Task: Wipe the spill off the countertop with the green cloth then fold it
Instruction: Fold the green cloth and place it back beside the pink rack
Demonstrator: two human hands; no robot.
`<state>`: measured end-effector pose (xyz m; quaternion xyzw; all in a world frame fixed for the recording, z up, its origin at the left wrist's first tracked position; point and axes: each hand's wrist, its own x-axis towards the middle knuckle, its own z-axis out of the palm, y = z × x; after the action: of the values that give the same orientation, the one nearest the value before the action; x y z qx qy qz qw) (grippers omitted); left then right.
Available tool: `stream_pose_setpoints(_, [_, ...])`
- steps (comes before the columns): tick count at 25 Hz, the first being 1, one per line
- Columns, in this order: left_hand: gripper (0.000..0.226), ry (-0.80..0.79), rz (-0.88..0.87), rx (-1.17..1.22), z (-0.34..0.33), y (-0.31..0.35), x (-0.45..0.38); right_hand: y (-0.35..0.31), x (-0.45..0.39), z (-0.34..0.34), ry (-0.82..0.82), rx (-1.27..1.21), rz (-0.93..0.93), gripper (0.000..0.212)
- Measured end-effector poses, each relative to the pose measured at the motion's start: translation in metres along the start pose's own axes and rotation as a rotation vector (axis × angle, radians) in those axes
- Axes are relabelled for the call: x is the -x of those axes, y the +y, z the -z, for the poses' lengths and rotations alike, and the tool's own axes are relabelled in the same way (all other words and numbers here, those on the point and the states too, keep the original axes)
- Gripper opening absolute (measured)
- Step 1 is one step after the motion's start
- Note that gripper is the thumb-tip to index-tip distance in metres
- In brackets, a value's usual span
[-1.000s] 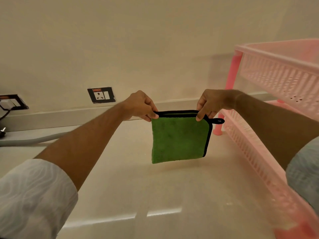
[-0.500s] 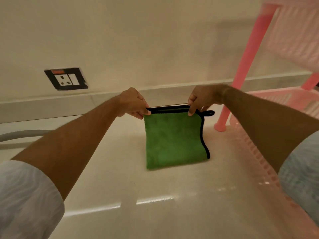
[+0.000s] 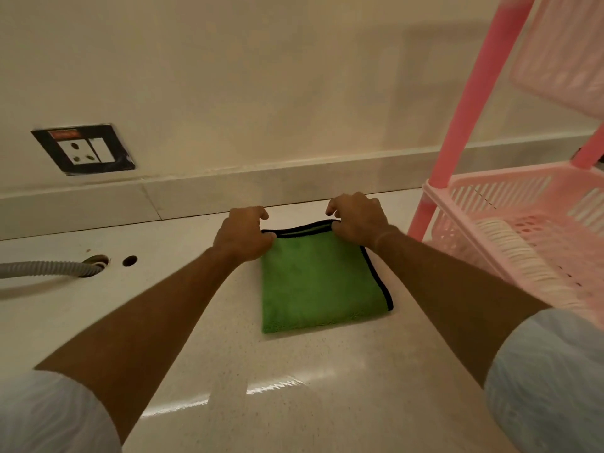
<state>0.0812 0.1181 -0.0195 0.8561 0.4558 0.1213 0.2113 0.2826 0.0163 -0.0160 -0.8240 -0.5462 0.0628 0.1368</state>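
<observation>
1. The left hand (image 3: 243,235) pinched the far left corner of the green cloth (image 3: 318,284), thumb and fingers closed on its black-trimmed edge.
2. The right hand (image 3: 358,220) gripped the far right corner of the same edge, with the thumb pressed onto the fabric and the other fingers curled above it.
3. The green cloth lay folded into a rough square, flat on the countertop (image 3: 228,371) between the two forearms; black binding ran along its far and right sides, and its near edge was a plain green fold.
4. The countertop was pale, speckled and glossy, with a streak of reflected light near the viewer.
5. A pink plastic rack (image 3: 510,204) stood just to the right of the cloth, one of its posts close to the right hand.
6. To the left, a grey corrugated hose (image 3: 45,268) entered a hole in the counter, beside a second small hole (image 3: 129,260).
7. A black-framed wall socket (image 3: 83,148) sat on the backsplash above the hose.
</observation>
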Motion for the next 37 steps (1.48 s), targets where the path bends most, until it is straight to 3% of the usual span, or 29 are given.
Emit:
stream_pose_setpoints(4, [0.075,-0.032,-0.111,-0.151,-0.008,0.008,0.031,-0.012,0.031,-0.009,0.148,-0.009,0.029,0.042])
stream_pose_setpoints(7, [0.085,-0.026,-0.139,-0.218,-0.024,0.011,0.057,-0.017,0.057,-0.023,0.148,-0.033,0.034,0.054])
stream_pose_setpoints(11, [0.080,-0.074,-0.192,-0.215,-0.050,0.012,0.078,-0.015,0.083,-0.043,0.036,0.018,0.085,0.072])
stream_pose_setpoints(16, [0.075,-0.154,-0.187,-0.243,-0.072,0.005,0.076,-0.005,0.090,-0.067,-0.061,0.102,0.108,0.073])
stream_pose_setpoints(37, [0.074,-0.111,-0.194,-0.281,-0.078,-0.010,-0.011,0.002,0.002,-0.073,-0.046,0.136,0.117,0.073])
